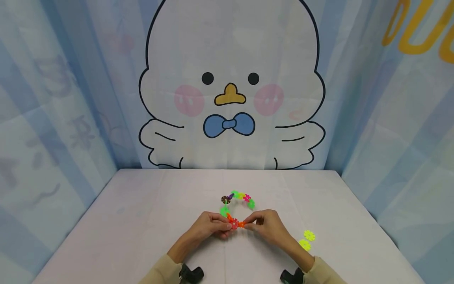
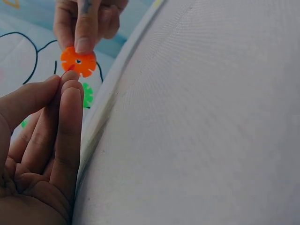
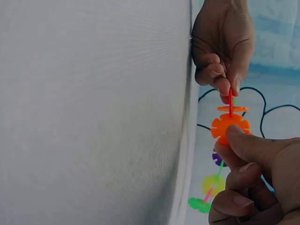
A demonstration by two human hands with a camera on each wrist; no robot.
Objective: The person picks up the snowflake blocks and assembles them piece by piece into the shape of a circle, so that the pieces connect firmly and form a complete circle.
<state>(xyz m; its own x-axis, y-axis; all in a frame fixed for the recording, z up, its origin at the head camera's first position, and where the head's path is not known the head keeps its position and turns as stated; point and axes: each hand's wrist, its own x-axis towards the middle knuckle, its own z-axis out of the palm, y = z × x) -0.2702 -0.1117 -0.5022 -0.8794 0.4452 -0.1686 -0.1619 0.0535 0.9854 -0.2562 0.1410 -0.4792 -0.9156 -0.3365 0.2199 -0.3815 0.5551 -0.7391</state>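
Note:
My left hand (image 1: 213,225) pinches a red notched plastic disc (image 1: 234,223) between thumb and fingertips. With thumb and forefinger, my right hand (image 1: 267,225) grips an orange notched disc (image 3: 220,127) whose edge meets the red one at a right angle. Another orange disc (image 3: 241,108) joins the red disc on its far side. From there a curved chain of linked discs runs away over the table, with a brown disc (image 1: 225,200), a pink disc (image 1: 247,198) and a green disc (image 1: 251,204) at its far end. Fingers hide part of the red disc.
Two loose yellow discs (image 1: 309,235) lie on the white table (image 1: 142,221) beside my right forearm. Behind the table hangs a curtain (image 1: 230,47) printed with a cartoon bird, and blue-striped cloth walls stand on both sides.

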